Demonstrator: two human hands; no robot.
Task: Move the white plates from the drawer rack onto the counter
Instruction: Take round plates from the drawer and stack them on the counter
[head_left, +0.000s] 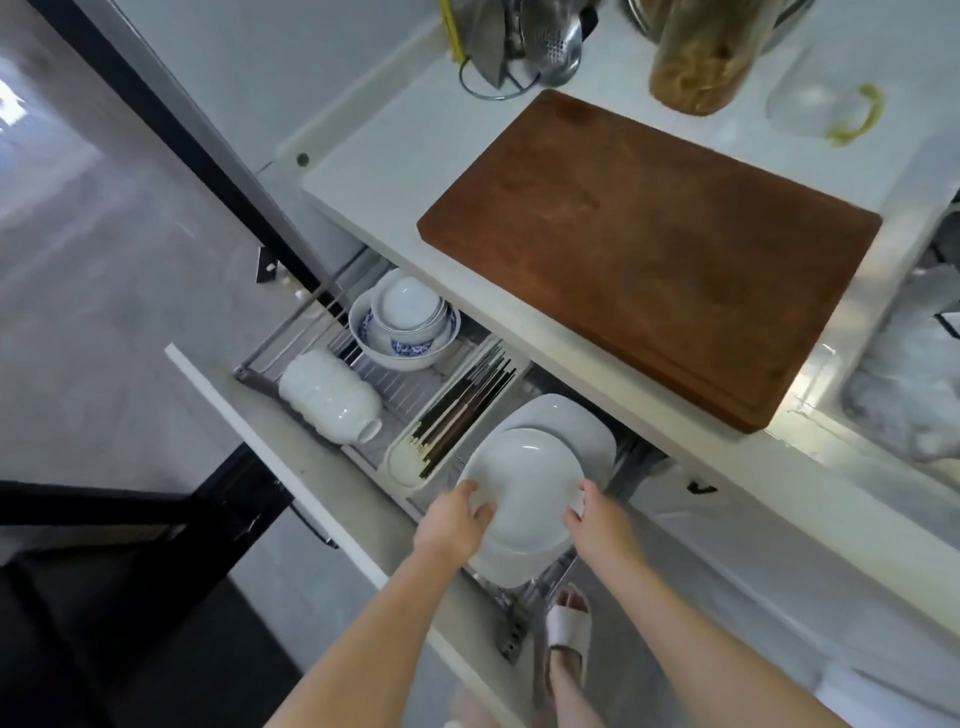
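A stack of white plates (524, 483) lies in the right end of the open drawer rack (260, 366) below the counter (363, 171). My left hand (457, 519) grips the stack's left rim, thumb on top. My right hand (602, 525) holds the right rim the same way. A larger white rectangular plate (576, 431) lies beneath, jutting out toward the counter. How many plates are in the stack I cannot tell.
The drawer also holds stacked white bowls (330, 397) on their side, a blue-patterned bowl (402, 332) with smaller bowls inside, and a chopstick tray (457, 415). A brown cutting board (660, 244) covers much of the counter. Utensils (524, 41), a jar (696, 62), a sink (914, 374) lie beyond. My sandaled foot (569, 634) is below.
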